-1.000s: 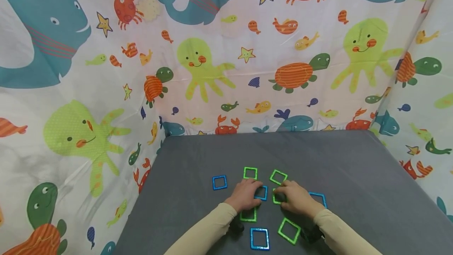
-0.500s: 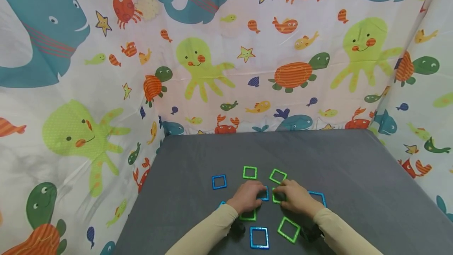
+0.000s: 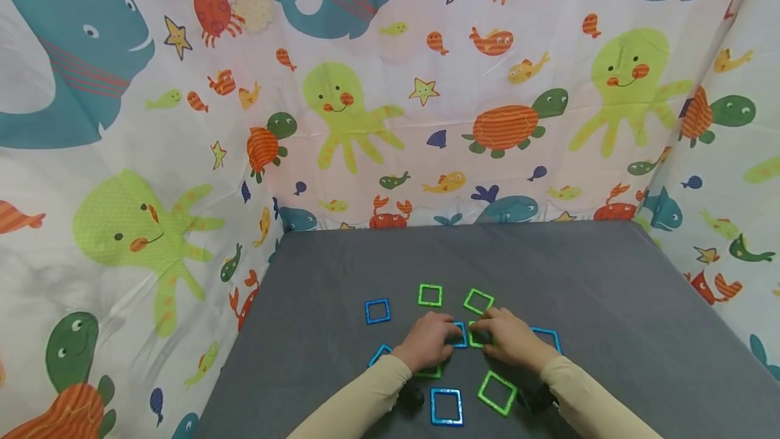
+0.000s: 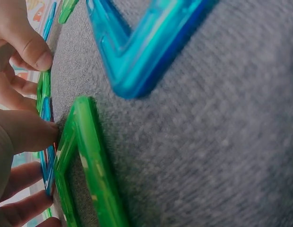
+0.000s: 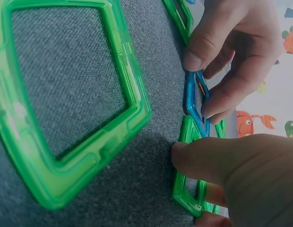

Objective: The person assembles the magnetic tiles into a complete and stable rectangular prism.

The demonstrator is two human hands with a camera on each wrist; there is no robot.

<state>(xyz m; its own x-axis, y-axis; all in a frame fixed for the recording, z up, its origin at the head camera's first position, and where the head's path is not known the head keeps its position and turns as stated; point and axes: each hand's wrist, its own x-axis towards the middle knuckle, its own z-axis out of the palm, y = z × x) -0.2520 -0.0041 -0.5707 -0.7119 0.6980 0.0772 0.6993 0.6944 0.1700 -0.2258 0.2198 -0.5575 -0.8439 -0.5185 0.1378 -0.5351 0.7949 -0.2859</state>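
In the head view my left hand [image 3: 428, 341] pinches a blue square magnetic tile [image 3: 464, 335] by its left side, fingers at the far edge and thumb nearer me. My right hand [image 3: 512, 339] grips a green square magnetic tile [image 3: 471, 337] just to the right of it. The two tiles lie side by side on the grey cloth, their facing edges very close. In the right wrist view the blue tile [image 5: 190, 94] meets the green tile [image 5: 180, 184] near its corner. Part of each held tile is hidden by fingers.
Several loose square tiles lie around: a green tile [image 3: 430, 286] and a blue tile [image 3: 367, 313] farther back, a blue tile [image 3: 556, 340] beyond the right wrist, a blue tile [image 3: 447, 423] and a green tile [image 3: 484, 384] nearer me. Another green tile [image 3: 431, 376] is partly under my left hand.
My left hand has slid to the right with the blue tile, bringing it up beside the green one. A blue tile by the left sleeve has come into view. My right hand stays put.
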